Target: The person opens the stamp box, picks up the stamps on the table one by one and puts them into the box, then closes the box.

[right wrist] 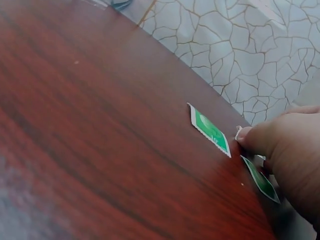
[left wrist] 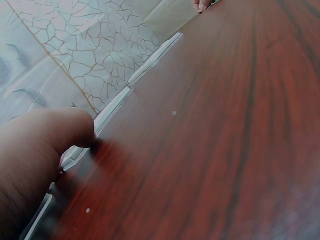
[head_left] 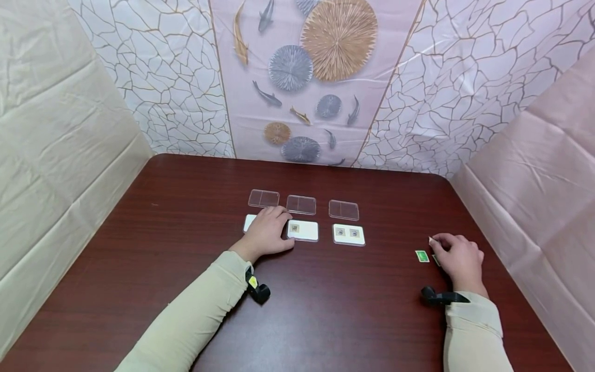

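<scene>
My left hand (head_left: 266,231) grips the left end of the middle shallow case (head_left: 307,231), thumb at its near edge and forefinger at the far edge. That case has a white insert bearing one small brownish stamp (head_left: 295,228). To its right, another white-backed case (head_left: 348,241) carries two similar stamps. A third white-backed case (head_left: 249,221) is partly hidden behind my left hand. At the right, my right hand (head_left: 461,258) pinches a stamp with a white perforated edge (right wrist: 238,133), mostly covered by the fingers. Two green stamps lie by it, one beside (right wrist: 211,131), one under the hand (right wrist: 260,180).
Behind the cases lie three clear divided lids: left (head_left: 263,198), middle (head_left: 301,205) and right (head_left: 344,210). All are on a dark red wood-grain table (head_left: 325,310). Patterned cloth (head_left: 176,77) hangs along the back, with plain cloth at both sides.
</scene>
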A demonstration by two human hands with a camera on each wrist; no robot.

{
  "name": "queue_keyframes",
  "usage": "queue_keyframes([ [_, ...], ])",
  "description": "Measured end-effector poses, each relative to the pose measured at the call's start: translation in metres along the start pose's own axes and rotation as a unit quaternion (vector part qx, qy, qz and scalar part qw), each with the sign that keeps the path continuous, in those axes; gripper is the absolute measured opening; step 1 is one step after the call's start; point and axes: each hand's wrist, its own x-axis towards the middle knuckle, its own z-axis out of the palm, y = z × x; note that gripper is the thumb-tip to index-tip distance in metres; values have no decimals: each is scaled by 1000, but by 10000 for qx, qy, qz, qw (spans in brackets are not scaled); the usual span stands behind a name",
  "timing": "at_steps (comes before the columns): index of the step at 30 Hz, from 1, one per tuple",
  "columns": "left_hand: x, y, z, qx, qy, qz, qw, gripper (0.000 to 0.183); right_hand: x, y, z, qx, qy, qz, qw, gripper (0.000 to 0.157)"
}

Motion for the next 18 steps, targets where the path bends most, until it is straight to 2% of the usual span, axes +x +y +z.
queue_keyframes([
  [7, 0, 0, 0, 2, -12, -3, 10000, 62, -1, -3, -1, 77, 30, 129, 9999, 30],
  [14, 0, 1, -2, -7, -37, -8, 10000, 63, 1, -7, 1, 443, 246, 385, 9980, 32],
  [18, 0, 0, -1, -6, -22, -16, 10000, 63, 3, -10, 4, 741, 455, 383, 9955, 31],
])
